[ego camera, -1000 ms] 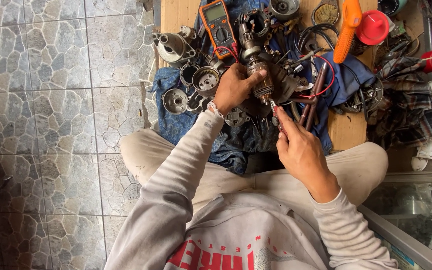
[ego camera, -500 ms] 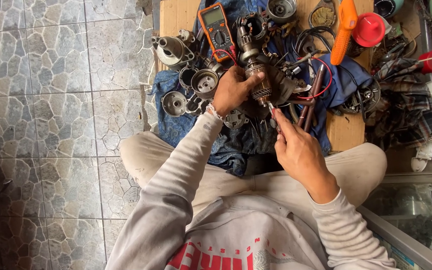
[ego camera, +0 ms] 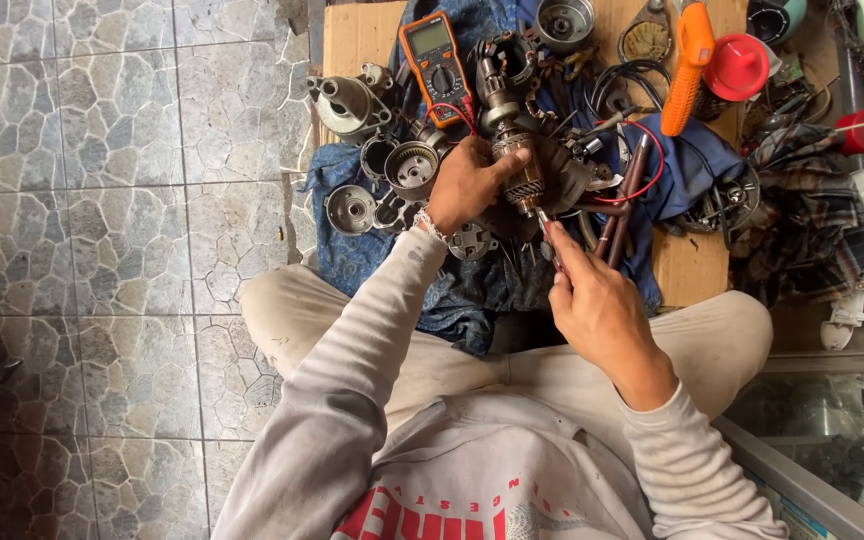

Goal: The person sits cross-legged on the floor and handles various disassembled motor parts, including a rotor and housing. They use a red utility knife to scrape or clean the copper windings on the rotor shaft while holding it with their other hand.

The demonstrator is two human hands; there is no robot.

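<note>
Person sat cross-legged on tiled floor (ego camera: 102, 200), working over a low wooden board (ego camera: 687, 270) draped with blue cloth (ego camera: 697, 165).

Left hand (ego camera: 467, 185) was closed around a motor armature (ego camera: 522, 180), gripping it about the laminated core, shaft end raised toward a dark housing (ego camera: 502, 65) above it. Right hand (ego camera: 597, 300) was pinched on a thin metal probe (ego camera: 544, 225), its tip set against the lower end of the armature, at or just beside the commutator; exact contact point too small to tell.

Orange multimeter (ego camera: 435, 65) lay face up just beyond the left hand, red lead wire (ego camera: 642, 165) looping off to the right. Round end caps (ego camera: 412, 170) and a grey motor casing (ego camera: 347, 100) sat to the left on the cloth; orange-handled tool (ego camera: 690, 65) and red cap (ego camera: 737, 65) lay well apart at upper right.

Judged step: probing or picking at the armature end, mid-way through a check or clean. Next move seemed to call for a steady left grip, small rotation of the core, and light, precise probe pressure so the tip would not slip off the narrow segments
</note>
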